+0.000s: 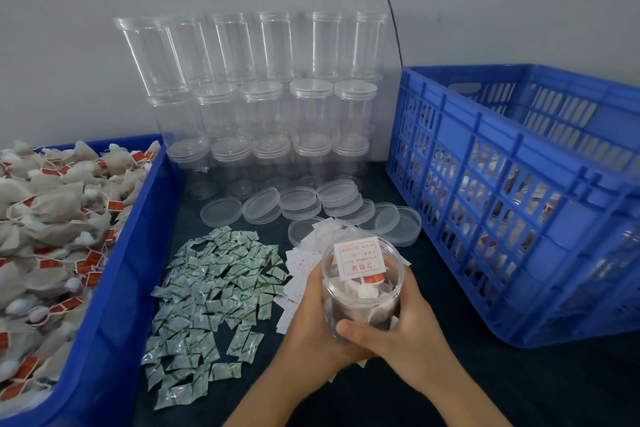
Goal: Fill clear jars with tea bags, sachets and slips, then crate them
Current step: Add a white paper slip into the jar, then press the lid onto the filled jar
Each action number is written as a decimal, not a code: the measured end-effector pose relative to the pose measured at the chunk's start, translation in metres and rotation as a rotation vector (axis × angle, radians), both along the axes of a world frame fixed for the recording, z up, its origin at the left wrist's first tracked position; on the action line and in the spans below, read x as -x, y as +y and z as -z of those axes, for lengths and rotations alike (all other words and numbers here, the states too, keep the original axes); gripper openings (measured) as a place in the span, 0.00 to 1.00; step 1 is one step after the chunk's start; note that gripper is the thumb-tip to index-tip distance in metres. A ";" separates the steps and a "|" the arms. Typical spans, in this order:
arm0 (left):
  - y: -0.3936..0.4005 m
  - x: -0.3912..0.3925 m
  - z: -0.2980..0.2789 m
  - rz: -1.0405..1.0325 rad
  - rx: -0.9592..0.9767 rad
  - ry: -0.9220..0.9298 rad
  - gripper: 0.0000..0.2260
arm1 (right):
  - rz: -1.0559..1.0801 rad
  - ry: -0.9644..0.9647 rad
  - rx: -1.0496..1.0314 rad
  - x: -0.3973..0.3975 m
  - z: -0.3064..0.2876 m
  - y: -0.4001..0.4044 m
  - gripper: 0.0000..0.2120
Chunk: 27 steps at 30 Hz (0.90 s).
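Note:
A clear jar (362, 291) filled with tea bags is held upright over the dark table, its mouth uncovered. A white slip (360, 257) with red print lies on top inside it. My left hand (311, 322) wraps the jar's left side and base. My right hand (401, 326) grips its right side, thumb across the front. Green-and-white sachets (214, 288) lie scattered on the table to the left. More white slips (299, 265) lie behind the hands. Tea bags with red tags fill a blue bin (114, 288) at the far left.
Empty clear jars (263, 104) are stacked against the wall. Several clear lids (311, 204) lie in front of them. A blue slatted crate (519, 204) stands tilted at the right, with filled jars visible through its slats. A black cable (389, 0) runs down the wall.

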<state>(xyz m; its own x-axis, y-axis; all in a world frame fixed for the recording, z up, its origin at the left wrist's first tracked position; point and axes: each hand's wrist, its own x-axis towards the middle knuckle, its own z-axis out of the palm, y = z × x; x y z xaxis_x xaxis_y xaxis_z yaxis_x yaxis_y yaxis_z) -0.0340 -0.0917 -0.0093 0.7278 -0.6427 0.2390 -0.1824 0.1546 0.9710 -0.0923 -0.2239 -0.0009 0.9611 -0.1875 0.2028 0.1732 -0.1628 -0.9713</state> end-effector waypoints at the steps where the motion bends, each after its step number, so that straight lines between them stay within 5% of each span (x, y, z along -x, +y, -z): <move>1: -0.002 0.000 -0.001 -0.021 0.020 0.004 0.45 | -0.012 0.008 0.011 0.000 -0.002 0.000 0.41; 5: -0.006 -0.002 -0.003 -0.111 0.074 -0.009 0.40 | -0.200 0.175 0.102 0.001 -0.020 -0.021 0.64; 7: -0.006 -0.003 -0.006 -0.130 0.085 -0.024 0.40 | -0.200 0.229 0.317 0.004 -0.041 -0.036 0.68; 11: -0.010 -0.004 -0.013 -0.133 0.060 -0.068 0.40 | -0.214 0.197 0.692 0.005 -0.097 -0.048 0.55; 15: -0.018 -0.004 -0.021 -0.159 -0.012 -0.109 0.40 | -0.286 0.377 1.096 -0.009 -0.131 -0.043 0.48; 22: -0.031 -0.009 -0.062 -0.173 -0.049 -0.177 0.43 | -0.215 0.387 1.204 -0.017 -0.201 -0.040 0.53; 27: -0.049 -0.026 -0.097 -0.163 -0.116 -0.276 0.51 | -0.031 0.418 1.253 -0.019 -0.284 -0.058 0.45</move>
